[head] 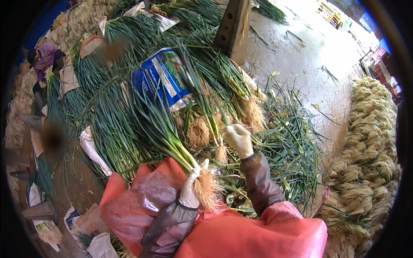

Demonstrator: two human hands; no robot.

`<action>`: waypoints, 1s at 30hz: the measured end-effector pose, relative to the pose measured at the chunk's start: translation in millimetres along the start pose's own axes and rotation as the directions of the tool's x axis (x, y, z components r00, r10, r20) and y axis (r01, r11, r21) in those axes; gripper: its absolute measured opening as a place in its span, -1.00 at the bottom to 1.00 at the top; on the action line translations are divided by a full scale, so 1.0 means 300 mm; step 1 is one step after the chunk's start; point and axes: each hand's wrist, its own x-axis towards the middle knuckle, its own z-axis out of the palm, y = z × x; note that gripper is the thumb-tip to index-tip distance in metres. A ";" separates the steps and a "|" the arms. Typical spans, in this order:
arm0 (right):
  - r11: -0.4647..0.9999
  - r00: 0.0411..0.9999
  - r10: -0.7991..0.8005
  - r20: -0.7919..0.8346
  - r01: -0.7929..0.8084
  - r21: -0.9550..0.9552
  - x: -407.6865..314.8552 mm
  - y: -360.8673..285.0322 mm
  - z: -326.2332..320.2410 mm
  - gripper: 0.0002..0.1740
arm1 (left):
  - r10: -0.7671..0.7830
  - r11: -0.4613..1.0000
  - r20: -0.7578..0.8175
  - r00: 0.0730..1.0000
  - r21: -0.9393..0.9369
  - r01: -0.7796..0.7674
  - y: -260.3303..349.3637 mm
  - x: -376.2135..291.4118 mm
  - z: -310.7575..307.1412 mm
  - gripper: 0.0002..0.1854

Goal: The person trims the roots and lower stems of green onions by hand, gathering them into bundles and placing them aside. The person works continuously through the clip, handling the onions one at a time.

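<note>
My left hand (189, 190), in a pale glove, grips a bunch of green onions (174, 146) near the root end. The bunch's tan roots (208, 188) hang over my red apron (248, 235), and its leaves point away to the upper left. To the right, my right hand (239, 141), also gloved, is closed around a blurred green leaf (222, 111). Just left of it stand a few thin green onion stalks (215, 124) with short roots. Beyond both hands lies a blue printed plastic sack (151, 80), partly covered by leaves.
Loose leaf trimmings (290, 145) spread at my right. A root-out stack of green onions (364, 154) lines the right side. Rows of green onions (109, 129) lie at left. A holed metal post (234, 32) rises ahead. Another person (46, 61) works at far left.
</note>
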 end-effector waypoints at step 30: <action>0.922 0.973 0.124 0.194 -0.185 0.340 -0.203 0.087 0.297 -0.63 | 0.001 1.000 -0.164 0.986 0.008 0.000 -0.036 0.001 -0.074 -0.59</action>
